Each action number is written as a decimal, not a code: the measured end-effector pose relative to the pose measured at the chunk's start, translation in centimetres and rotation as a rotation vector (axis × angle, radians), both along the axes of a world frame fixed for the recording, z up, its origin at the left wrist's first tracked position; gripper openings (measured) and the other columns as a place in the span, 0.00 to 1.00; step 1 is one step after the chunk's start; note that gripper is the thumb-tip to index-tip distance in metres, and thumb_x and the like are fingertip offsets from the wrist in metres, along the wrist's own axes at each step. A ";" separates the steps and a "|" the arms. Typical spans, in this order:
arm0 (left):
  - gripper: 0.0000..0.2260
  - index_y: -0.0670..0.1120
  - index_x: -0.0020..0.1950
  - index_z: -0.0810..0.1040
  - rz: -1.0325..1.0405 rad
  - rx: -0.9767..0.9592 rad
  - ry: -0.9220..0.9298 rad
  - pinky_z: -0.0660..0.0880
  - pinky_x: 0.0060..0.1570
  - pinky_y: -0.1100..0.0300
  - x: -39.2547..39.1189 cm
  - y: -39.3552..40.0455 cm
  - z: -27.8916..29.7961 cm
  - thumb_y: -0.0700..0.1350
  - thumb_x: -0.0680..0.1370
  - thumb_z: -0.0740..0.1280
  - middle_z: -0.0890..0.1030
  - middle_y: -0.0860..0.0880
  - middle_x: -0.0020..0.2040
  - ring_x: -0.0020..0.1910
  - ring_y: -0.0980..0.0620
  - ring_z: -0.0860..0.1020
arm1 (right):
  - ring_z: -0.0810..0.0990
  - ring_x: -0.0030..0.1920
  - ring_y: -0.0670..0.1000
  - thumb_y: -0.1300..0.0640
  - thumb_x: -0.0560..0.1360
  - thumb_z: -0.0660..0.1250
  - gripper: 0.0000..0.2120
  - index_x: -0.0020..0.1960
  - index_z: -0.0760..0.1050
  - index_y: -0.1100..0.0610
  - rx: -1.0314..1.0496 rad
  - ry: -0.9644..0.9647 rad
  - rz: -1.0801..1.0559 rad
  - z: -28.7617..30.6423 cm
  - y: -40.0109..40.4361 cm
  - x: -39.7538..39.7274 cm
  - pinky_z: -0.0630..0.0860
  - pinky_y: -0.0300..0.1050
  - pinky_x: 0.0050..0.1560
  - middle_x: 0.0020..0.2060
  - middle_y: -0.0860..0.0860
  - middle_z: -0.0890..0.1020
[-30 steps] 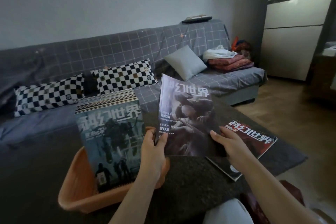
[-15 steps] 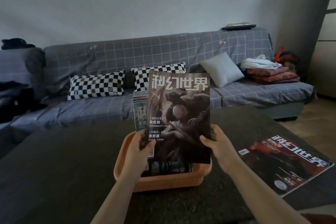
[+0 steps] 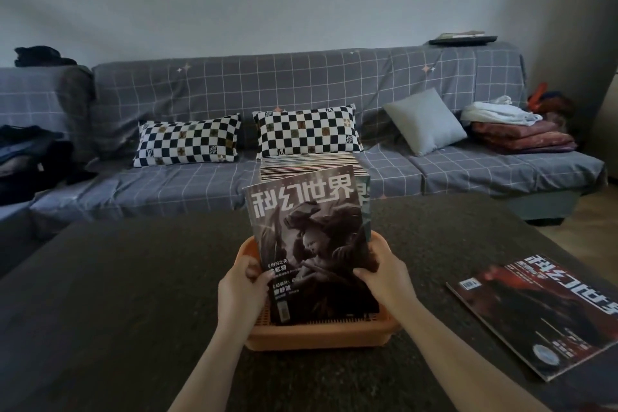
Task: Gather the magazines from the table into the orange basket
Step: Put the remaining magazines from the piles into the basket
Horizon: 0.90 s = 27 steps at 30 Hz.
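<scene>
A: From the head view, where is the grey-toned glossy magazine (image 3: 307,244)?

B: Upright at the near end of the orange plastic basket (image 3: 321,334), at centre, leaning on the row of upright magazines (image 3: 311,162) packed behind it toward 12 o'clock.

A: And each grip?

B: The left hand (image 3: 239,291) pinches the cover's left edge, thumb in front; the right hand (image 3: 384,273) curls round the right edge. Two hands probably keep the floppy cover straight while it seats.

A: Anything left?

B: One red-covered magazine (image 3: 548,311) lies flat on the dark speckled counter (image 3: 117,294) at 3 o'clock, well apart from the basket.
</scene>
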State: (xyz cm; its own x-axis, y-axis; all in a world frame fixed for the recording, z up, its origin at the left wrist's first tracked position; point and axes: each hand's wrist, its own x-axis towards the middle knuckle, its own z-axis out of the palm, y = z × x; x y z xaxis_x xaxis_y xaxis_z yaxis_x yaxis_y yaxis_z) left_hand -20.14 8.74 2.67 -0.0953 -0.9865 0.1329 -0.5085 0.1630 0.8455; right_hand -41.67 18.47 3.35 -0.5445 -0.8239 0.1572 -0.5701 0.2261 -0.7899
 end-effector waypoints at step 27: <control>0.17 0.47 0.68 0.75 -0.079 -0.128 -0.213 0.72 0.29 0.72 -1.2 1.1 0.4 0.48 0.80 0.65 0.81 0.53 0.34 0.31 0.59 0.79 | 0.75 0.62 0.48 0.54 0.74 0.69 0.27 0.70 0.62 0.49 -0.119 0.113 -0.060 -2.0 -1.7 0.0 0.69 0.38 0.56 0.65 0.46 0.73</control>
